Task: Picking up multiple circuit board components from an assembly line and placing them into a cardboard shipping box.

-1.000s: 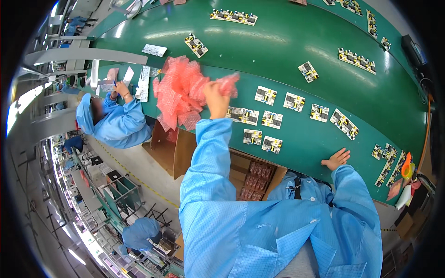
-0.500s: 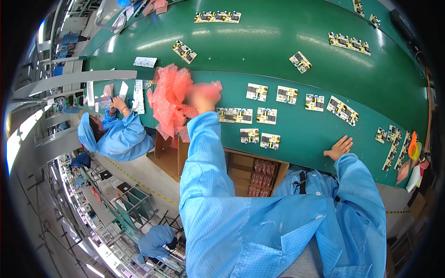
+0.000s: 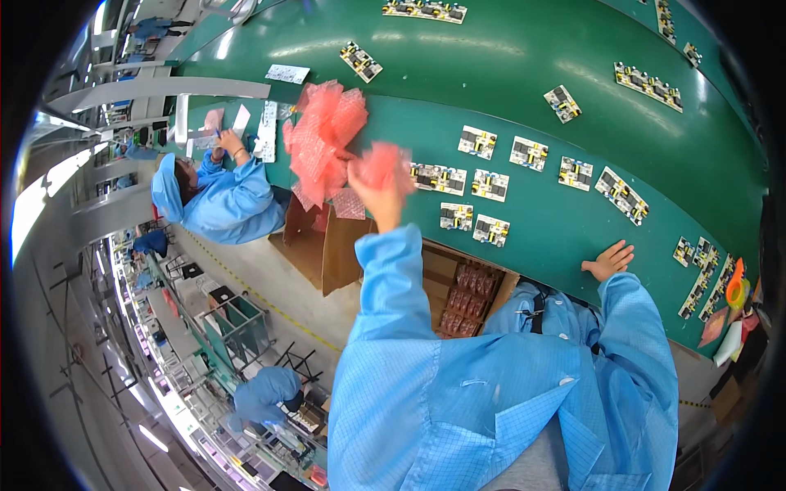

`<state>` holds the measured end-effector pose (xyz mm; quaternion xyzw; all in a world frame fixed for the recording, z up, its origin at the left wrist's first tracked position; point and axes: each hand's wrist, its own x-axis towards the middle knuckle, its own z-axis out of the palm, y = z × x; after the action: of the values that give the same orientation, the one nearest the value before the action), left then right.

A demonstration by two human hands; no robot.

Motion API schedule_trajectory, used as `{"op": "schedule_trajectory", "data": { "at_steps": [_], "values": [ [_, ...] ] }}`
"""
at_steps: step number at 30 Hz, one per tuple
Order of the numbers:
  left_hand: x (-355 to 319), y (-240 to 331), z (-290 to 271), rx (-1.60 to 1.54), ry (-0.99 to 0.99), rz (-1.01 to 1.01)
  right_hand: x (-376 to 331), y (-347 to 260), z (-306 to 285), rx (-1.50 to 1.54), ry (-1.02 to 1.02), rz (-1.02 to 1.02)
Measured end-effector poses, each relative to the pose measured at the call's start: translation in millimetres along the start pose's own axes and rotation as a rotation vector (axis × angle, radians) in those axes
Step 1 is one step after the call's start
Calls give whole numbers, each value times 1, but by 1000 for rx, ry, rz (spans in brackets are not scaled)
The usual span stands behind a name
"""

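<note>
My left hand is closed on a crumpled pink bubble-wrap bag above the green bench. A larger heap of pink bubble wrap lies just left of it. Right of the held wrap is a long circuit board. Beyond it several smaller boards, such as one circuit board, are spread out in loose rows. My right hand rests with fingers spread near the bench's front edge, holding nothing. A tilted circuit board lies farther back from that hand.
A raised green surface runs behind, with more boards on it. At left a person in blue works at the bench. An open cardboard box and a carton of pink-wrapped items stand below the front edge. Orange tape lies far right.
My left hand has drawn back toward me, lifting a piece of pink bubble wrap apart from the heap. My right hand stays on the bench. The whole view has shifted slightly.
</note>
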<state>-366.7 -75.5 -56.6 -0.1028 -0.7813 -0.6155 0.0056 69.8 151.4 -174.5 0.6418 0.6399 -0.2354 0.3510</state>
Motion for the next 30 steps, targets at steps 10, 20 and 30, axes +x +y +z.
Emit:
{"op": "schedule_trajectory", "data": {
  "at_steps": [10, 20, 30],
  "values": [
    [8, -160, -142, -345, -192, -805, 8, -4, 7, -23, 19, -42],
    [3, -127, -107, -253, -257, -508, 23, 11, 18, -16, 47, -48],
    [-24, -3, 7, 168, -296, 18, 13, 12, 13, 17, 64, -43]
  ]
}}
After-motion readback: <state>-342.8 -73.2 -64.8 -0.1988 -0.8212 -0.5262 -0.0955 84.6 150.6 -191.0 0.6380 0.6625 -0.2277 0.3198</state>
